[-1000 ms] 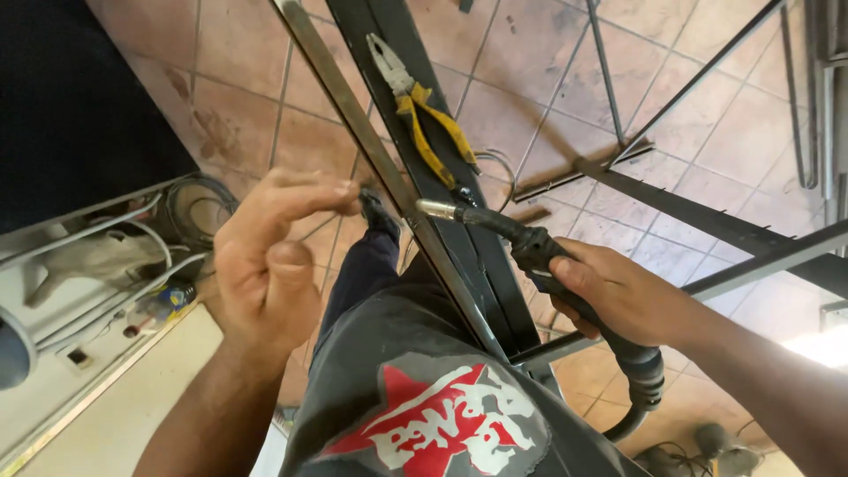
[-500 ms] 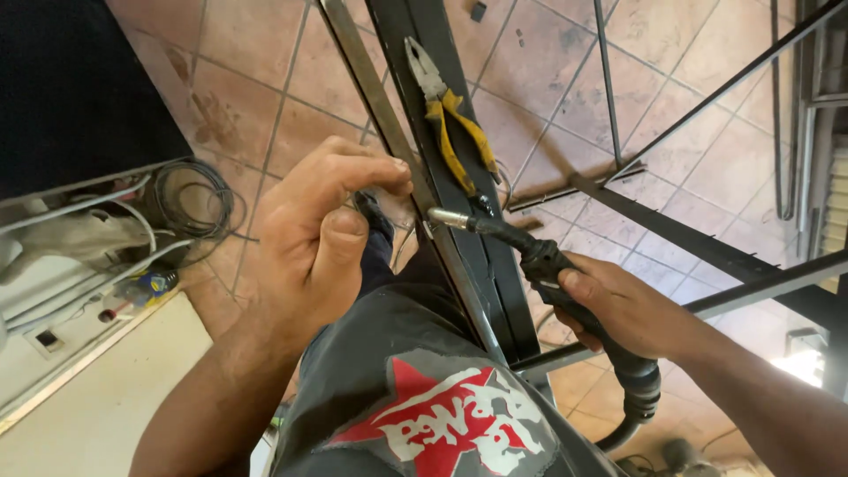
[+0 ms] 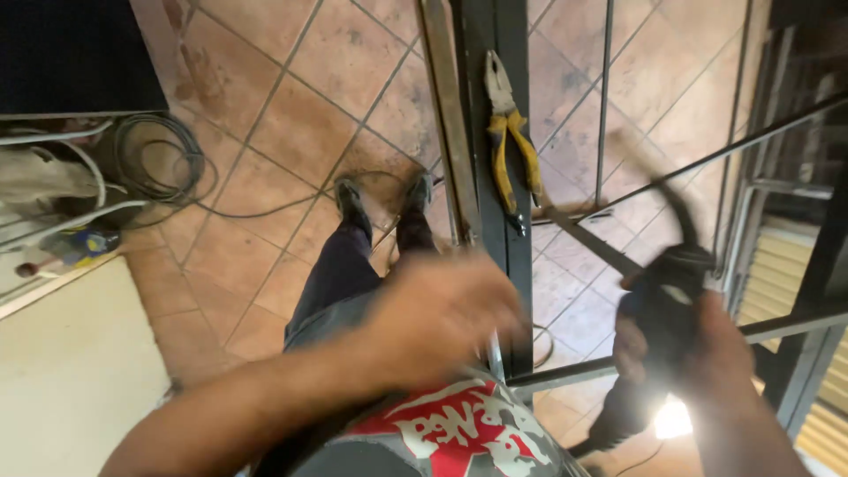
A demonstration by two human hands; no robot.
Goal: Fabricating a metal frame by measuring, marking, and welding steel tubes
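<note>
One camera sits on the person's head. It looks straight down, close over both arms, at the tiled floor (image 3: 291, 132) below.

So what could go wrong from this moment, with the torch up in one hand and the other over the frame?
1. The right hand holds the welding torch raised and blurred; bare skin close to its nozzle might get burned.
2. The left hand is bare over the dark metal frame, which may be hot or sharp.
3. The yellow-handled pliers rest loosely on that frame above the shoes; a knock could drop them. The cable by the feet could trip.
</note>
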